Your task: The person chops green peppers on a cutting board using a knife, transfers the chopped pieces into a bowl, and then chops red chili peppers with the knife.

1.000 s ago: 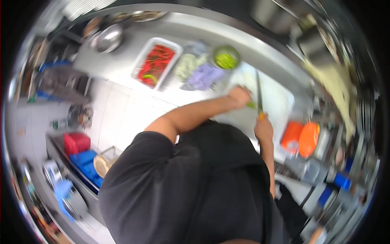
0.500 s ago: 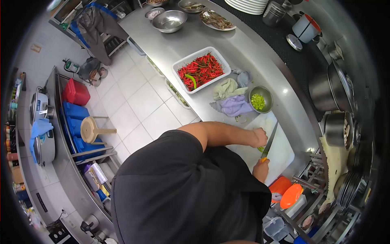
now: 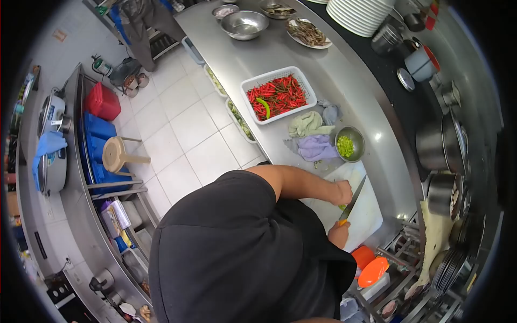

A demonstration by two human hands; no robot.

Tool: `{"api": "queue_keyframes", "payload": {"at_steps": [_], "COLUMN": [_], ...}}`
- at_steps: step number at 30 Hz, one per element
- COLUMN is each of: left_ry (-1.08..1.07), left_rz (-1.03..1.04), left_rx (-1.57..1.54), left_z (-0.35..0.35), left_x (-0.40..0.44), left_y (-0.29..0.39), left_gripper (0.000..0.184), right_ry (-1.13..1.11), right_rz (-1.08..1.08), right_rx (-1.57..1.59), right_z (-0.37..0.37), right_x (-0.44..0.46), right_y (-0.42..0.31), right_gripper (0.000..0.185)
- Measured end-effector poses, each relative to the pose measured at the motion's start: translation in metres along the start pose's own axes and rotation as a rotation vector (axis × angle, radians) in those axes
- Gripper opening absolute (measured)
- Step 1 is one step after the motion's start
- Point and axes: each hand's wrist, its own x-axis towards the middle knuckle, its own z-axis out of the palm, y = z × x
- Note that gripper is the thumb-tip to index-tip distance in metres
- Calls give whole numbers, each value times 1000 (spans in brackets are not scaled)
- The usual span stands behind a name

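Note:
My right hand (image 3: 339, 234) grips the yellow-orange handle of a kitchen knife (image 3: 353, 201), its long blade slanting up and away over a white cutting board (image 3: 369, 218). Just left of the blade, my left hand (image 3: 341, 192) has its fingers curled down on a green vegetable (image 3: 343, 206). Most of that vegetable is hidden under the fingers, so its kind is unclear. Beyond the board stands a metal bowl (image 3: 357, 134) with chopped green pieces (image 3: 344, 146) in it.
Purple (image 3: 316, 147) and pale green cloths (image 3: 308, 124) lie beside the bowl. Further along is a white basket (image 3: 249, 86) of red chilies (image 3: 281, 97) with one green chili (image 3: 264, 107) on top. Orange containers (image 3: 372, 272) stand near the board's close end; pots (image 3: 433, 142) line the right.
The camera view has shifted, so the counter things appear slightly further right and lower. Both hands stay over the board, with the knife still beside my left hand.

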Motion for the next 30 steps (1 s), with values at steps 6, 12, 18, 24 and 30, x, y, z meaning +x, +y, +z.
{"api": "queue_keyframes", "payload": {"at_steps": [6,12,18,24,30], "left_ry": [-6,10,-40,13,-43], "left_rz": [2,10,7,1,-86], "left_rx": [-37,-88,-50,-50,-114], "left_z": [-6,-6,-14,2,4], "left_x": [-4,-6,-6,5,7], "left_y": [-1,-4,-2,-1,-5], "left_gripper": [18,19,19,17,23], "right_ry": [-9,-1,15,-6,-19], "right_rz": [-21,4,14,-12,-122], "right_rx": [33,17,61,45,105], "right_z": [-6,8,10,8,28], "right_x": [1,3,10,9,19], "right_y": [-4,-11,-10,-5,15], "right_gripper": [35,32,34,39,41]}}
